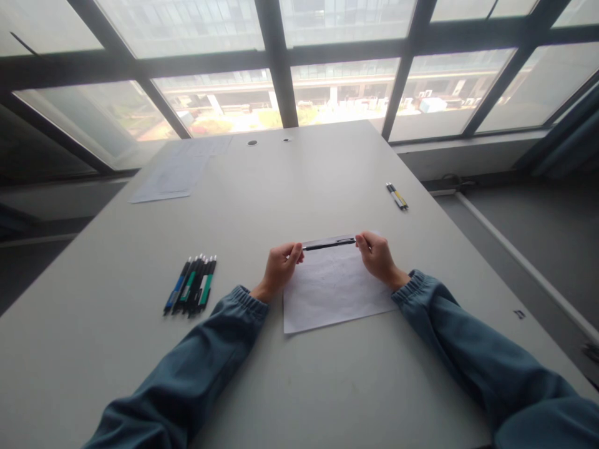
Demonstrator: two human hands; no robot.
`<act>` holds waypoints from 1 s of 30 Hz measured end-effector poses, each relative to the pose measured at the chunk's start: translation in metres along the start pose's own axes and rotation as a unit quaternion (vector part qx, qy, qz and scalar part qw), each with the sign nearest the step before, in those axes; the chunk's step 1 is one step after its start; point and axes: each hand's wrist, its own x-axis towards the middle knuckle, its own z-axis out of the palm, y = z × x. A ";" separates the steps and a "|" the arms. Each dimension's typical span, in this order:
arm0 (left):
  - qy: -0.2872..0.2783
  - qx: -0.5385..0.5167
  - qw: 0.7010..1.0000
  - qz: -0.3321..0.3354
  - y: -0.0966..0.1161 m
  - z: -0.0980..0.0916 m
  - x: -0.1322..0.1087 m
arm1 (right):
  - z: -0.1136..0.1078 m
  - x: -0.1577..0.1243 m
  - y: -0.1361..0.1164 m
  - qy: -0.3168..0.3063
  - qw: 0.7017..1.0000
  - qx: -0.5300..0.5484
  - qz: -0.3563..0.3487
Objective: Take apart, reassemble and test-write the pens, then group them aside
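Observation:
A black pen [329,244] is stretched level between my two hands, above the far edge of a white sheet of paper [337,293]. My left hand [282,265] pinches its left end between thumb and fingers. At the other end, by the clip, my right hand [375,254] grips it in the same way. Faint marks show on the paper, too weak to read. Left of my left hand lies a row of several pens [191,287], black with green or blue parts, side by side on the table.
The white table [299,386] reaches to the windows. Two pens [397,196], one with yellow, lie near its right edge. More sheets of paper [171,171] are at the far left. Two round holes [252,143] sit at the back. A small dark piece [519,314] lies at right.

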 end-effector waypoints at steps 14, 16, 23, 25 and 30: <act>0.010 0.033 0.999 0.017 0.005 0.000 -0.002 | -0.001 0.001 -0.003 -0.007 1.000 0.009 0.006; 0.009 0.033 0.999 0.017 0.006 0.000 -0.002 | -0.001 0.000 -0.002 -0.008 1.000 0.008 0.005; 0.007 0.039 0.999 0.012 0.003 0.000 -0.002 | 0.000 -0.001 -0.001 -0.014 1.000 0.006 0.005; 0.006 0.040 0.999 0.011 0.001 0.000 -0.002 | 0.000 0.000 -0.001 -0.014 1.000 0.009 0.004; 0.009 0.038 0.999 0.009 0.002 0.000 -0.002 | 0.000 0.000 0.000 -0.013 1.000 0.015 -0.005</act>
